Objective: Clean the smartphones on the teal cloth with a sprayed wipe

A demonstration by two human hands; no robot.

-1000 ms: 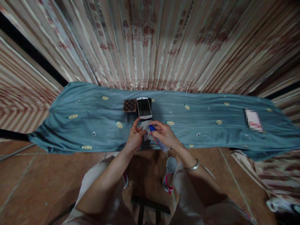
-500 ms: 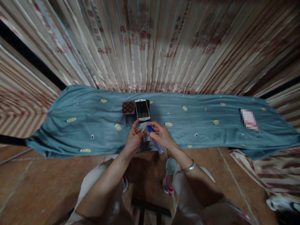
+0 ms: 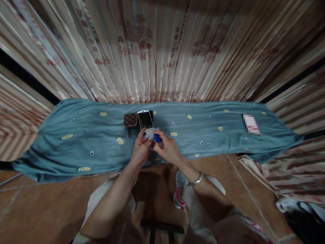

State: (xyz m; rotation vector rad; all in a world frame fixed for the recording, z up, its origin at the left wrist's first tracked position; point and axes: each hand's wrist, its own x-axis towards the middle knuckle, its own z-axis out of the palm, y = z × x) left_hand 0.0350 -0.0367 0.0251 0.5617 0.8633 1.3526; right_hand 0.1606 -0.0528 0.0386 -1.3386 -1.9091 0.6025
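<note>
My left hand (image 3: 142, 148) is closed on a thin, light grey cloth (image 3: 150, 133), pinched in front of the phone. Close beside it, my right hand (image 3: 167, 147) is wrapped round a small bottle with a blue top (image 3: 157, 138). The fingers hide most of the bottle's body, and the blue top is close to the cloth. Just beyond my hands lies a white smartphone (image 3: 145, 120), dark screen up, on top of a black item. A brown checkered wallet (image 3: 130, 120) lies left of the phone, with something dark under it.
A teal patterned cloth (image 3: 198, 135) covers the long narrow table. A blurred pink-and-white packet (image 3: 251, 124) lies toward its right end. Patterned curtains (image 3: 152, 61) hang behind and at both sides. Under the table's near edge are my legs, a shoe (image 3: 179, 189) and a black stool or frame part (image 3: 162, 226).
My right hand has turned the bottle, so its clear body no longer shows and the blue top sits nearer the cloth. The cloth has shifted up over the phone's near end. The view has shifted slightly.
</note>
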